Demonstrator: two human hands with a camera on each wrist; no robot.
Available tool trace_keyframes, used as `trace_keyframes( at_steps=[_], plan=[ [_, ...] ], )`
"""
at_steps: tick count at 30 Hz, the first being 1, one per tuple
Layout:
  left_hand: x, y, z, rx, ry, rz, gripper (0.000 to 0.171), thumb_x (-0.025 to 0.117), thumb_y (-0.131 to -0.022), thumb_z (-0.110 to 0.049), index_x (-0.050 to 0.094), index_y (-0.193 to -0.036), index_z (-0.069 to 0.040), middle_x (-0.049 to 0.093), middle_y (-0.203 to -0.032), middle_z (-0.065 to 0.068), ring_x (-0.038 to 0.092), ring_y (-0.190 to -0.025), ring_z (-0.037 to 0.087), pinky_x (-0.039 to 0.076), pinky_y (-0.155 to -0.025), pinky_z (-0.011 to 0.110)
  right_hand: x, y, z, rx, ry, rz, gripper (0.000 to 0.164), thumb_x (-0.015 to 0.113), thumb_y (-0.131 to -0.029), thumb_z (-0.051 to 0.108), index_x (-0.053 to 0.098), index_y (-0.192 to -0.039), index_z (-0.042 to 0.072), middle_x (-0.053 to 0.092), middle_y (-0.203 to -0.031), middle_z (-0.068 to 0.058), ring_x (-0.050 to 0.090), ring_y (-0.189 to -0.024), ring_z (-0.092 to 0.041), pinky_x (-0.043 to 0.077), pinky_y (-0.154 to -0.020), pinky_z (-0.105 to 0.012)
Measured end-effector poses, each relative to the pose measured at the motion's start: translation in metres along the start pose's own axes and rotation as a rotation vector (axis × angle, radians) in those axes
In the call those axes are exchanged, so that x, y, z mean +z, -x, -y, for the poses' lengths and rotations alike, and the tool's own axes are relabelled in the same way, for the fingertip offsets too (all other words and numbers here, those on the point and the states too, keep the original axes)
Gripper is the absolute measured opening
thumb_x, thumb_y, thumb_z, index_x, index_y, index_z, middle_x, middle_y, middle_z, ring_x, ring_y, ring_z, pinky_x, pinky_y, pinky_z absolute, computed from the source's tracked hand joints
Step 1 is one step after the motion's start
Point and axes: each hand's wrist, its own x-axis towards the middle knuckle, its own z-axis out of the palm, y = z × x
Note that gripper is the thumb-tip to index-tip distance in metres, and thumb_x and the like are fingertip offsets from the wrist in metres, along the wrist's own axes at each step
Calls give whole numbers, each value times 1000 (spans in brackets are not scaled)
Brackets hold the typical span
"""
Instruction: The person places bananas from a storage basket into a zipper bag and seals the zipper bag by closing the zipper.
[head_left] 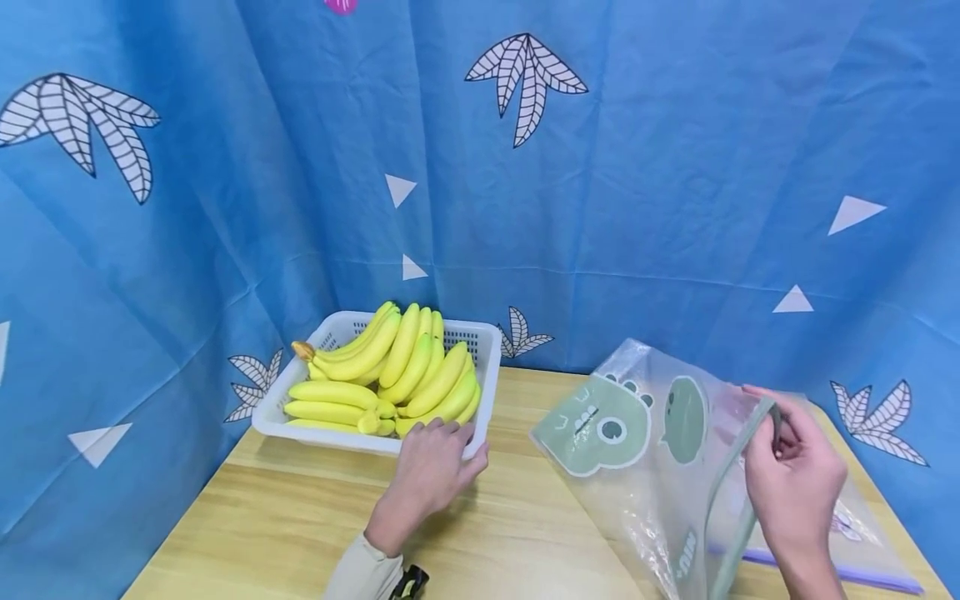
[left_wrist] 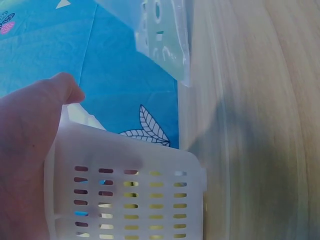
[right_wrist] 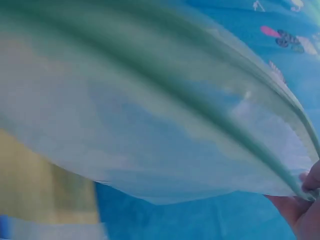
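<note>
Left hand (head_left: 435, 465) grips the basket (head_left: 491, 367) of bananas (head_left: 412, 367), likely to steady it; right hand (head_left: 798, 471) pinches the bag (head_left: 652, 492) by its mouth, seemingly so it gapes.

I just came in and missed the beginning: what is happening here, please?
A person's left grip touches the near right corner of a white basket holding bananas. The right grip pinches the green edge of a clear bag, its mouth partly open. A purple-edged bag, partly hidden, lies on the table.
</note>
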Motion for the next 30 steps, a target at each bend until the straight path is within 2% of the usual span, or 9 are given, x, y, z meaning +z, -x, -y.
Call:
trace_keyframes(
  at_steps=[5, 9, 11, 13, 16, 18, 23, 27, 30],
  plan=[
    [1, 2, 1, -19, 15, 10, 44, 49, -102, -53, 73, -112, -17, 72, -91, 0, 60, -78, 19, 48, -65, 34, 5, -17, 31, -171, -49, -74, 33, 48, -97, -8, 75, -115, -4, 60, -68, 14, 24, -44, 3, 17, -41, -17],
    [0, 2, 1, -19, 15, 17, 46, 48, -102, -53, 73, -114, -17, 73, -93, 1, 61, -79, 20, 49, -66, 35, 15, -25, 38, -351, -80, -152, 31, 50, -97, -7, 77, -112, -3, 76, -89, -9, 23, -47, 4, 16, -46, -13],
    [0, 2, 1, -15, 16, 17, 46, 48, -103, -53, 73, -114, -17, 72, -92, 0, 61, -78, 20, 49, -66, 35, 21, -25, 37, -442, -58, -129, 28, 54, -96, -8, 77, -111, -3, 76, -101, -18, 46, -52, 6, 24, -52, -5],
    [0, 2, 1, -13, 18, 15, 45, 47, -103, -53, 73, -113, -18, 72, -90, -1, 60, -77, 19, 48, -65, 34, 27, -20, 35, -513, -37, -58, 26, 57, -94, -10, 76, -112, -4, 73, -116, -19, 67, -78, 4, 39, -65, 0],
    [0, 1, 1, -7, 26, 10, 45, 47, -103, -53, 73, -111, -18, 70, -88, -2, 59, -76, 18, 48, -64, 34, 35, -7, 32, -574, -28, 83, 26, 57, -96, -6, 74, -116, -5, 72, -118, -19, 60, -119, 4, 47, -86, -5],
    [0, 1, 1, -7, 28, 11, 45, 47, -103, -53, 73, -112, -18, 70, -88, -2, 58, -76, 18, 48, -65, 34, 41, 3, 31, -591, -41, 148, 25, 56, -101, 2, 74, -118, -3, 73, -117, -18, 61, -116, 3, 48, -92, -10],
    [-1, 1, 0, -11, 28, 21, 46, 46, -103, -54, 73, -115, -18, 71, -88, -1, 58, -75, 18, 48, -65, 34, 49, 25, 37, -614, -123, 262, 33, 49, -109, 18, 72, -122, -2, 75, -114, -15, 49, -59, 4, 43, -59, -5],
    [-2, 1, -1, -15, 27, 47, 50, 45, -104, -55, 72, -121, -17, 73, -94, 1, 60, -79, 20, 50, -68, 36, 48, 40, 46, -530, -189, 355, 29, 51, -101, -6, 71, -122, -2, 70, -81, -3, 19, -54, 9, 25, -44, -9],
    [-7, 1, -2, -37, 52, 67, 53, 44, -104, -57, 70, -126, -15, 72, -107, 5, 63, -91, 24, 53, -78, 42, 49, 45, 53, -446, -183, 333, 41, 50, -91, -22, 73, -118, 0, 40, -59, 10, 16, -57, 12, 22, -42, -11]
  ],
)
